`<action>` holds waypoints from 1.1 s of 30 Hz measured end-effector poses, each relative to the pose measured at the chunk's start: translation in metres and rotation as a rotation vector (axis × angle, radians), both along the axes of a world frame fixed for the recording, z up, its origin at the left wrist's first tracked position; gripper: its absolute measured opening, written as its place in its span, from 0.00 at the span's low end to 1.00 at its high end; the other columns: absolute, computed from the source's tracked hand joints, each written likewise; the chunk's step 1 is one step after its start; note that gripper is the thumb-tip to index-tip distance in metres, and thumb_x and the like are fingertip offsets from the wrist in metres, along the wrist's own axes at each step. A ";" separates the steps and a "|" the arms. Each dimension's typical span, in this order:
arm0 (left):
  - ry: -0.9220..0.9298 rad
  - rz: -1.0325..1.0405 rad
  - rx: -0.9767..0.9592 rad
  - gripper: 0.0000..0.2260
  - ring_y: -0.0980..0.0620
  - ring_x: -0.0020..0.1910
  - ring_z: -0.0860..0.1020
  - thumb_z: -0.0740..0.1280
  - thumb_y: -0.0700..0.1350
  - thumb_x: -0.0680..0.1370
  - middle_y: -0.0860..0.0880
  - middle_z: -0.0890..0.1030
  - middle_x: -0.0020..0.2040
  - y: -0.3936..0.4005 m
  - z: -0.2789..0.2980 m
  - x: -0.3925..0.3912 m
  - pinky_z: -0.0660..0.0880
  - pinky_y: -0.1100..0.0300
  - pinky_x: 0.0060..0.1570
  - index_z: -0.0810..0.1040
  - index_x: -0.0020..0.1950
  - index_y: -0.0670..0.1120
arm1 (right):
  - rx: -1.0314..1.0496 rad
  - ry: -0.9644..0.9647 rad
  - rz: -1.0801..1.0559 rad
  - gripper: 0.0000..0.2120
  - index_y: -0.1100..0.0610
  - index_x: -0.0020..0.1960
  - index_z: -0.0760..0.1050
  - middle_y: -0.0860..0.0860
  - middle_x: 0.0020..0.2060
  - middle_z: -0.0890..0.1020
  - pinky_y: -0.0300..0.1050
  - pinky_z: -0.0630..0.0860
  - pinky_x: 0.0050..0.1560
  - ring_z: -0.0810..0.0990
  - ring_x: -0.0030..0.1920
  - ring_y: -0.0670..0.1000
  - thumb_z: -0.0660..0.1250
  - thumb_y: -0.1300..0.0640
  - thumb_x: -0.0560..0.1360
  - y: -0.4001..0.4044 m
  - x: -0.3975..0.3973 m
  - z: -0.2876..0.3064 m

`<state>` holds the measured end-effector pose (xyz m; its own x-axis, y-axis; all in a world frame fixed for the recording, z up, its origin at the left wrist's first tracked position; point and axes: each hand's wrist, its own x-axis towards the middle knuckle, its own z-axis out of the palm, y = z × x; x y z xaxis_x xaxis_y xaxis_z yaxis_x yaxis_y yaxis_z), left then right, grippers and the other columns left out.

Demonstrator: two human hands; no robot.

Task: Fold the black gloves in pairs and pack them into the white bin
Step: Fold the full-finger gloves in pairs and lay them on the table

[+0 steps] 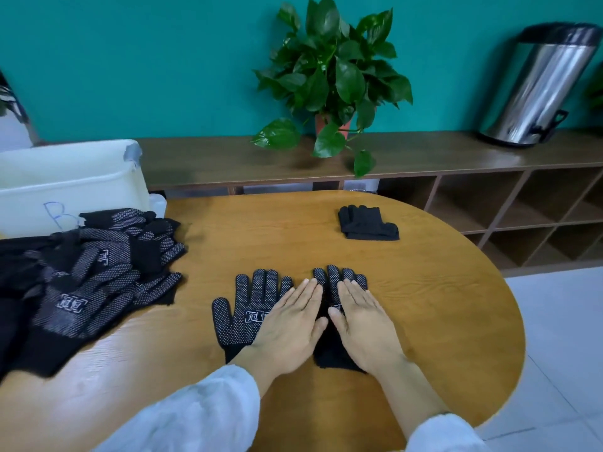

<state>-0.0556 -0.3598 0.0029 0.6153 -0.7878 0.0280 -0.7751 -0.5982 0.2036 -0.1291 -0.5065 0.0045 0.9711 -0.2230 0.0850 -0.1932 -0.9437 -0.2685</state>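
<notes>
While we press flat, our left hand [287,324] & right hand [362,321], fingers straight, rest on 2 dotted gloves [251,308] mid-bench [440,305]; 1 folded pair [367,222] behind, a pile [88,278] left beside white bin [65,187] marked "B".

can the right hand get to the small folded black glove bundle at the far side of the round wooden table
Probably yes: the right hand lies flat on a dotted black glove, holding nothing, and only bare round wooden table separates it from the folded black glove bundle.
</notes>
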 end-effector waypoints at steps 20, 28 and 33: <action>-0.252 0.267 -0.220 0.26 0.49 0.68 0.74 0.57 0.57 0.80 0.46 0.77 0.68 0.283 -0.005 0.007 0.74 0.51 0.63 0.77 0.67 0.41 | -0.093 -0.443 0.377 0.12 0.57 0.44 0.82 0.50 0.41 0.85 0.45 0.81 0.42 0.85 0.42 0.53 0.80 0.60 0.63 0.203 0.038 0.020; -0.312 0.415 -0.068 0.27 0.47 0.65 0.76 0.56 0.57 0.78 0.45 0.78 0.66 0.375 -0.016 0.044 0.59 0.58 0.68 0.77 0.66 0.40 | -0.085 -0.339 0.614 0.09 0.54 0.47 0.80 0.50 0.44 0.84 0.44 0.78 0.56 0.83 0.49 0.52 0.67 0.55 0.68 0.307 0.082 0.002; -0.305 0.380 -0.019 0.25 0.50 0.64 0.77 0.57 0.56 0.77 0.47 0.79 0.65 0.389 -0.028 0.058 0.58 0.60 0.68 0.79 0.65 0.42 | -0.110 -0.313 0.665 0.11 0.55 0.45 0.80 0.51 0.45 0.84 0.44 0.78 0.54 0.82 0.51 0.52 0.59 0.59 0.70 0.350 0.106 -0.004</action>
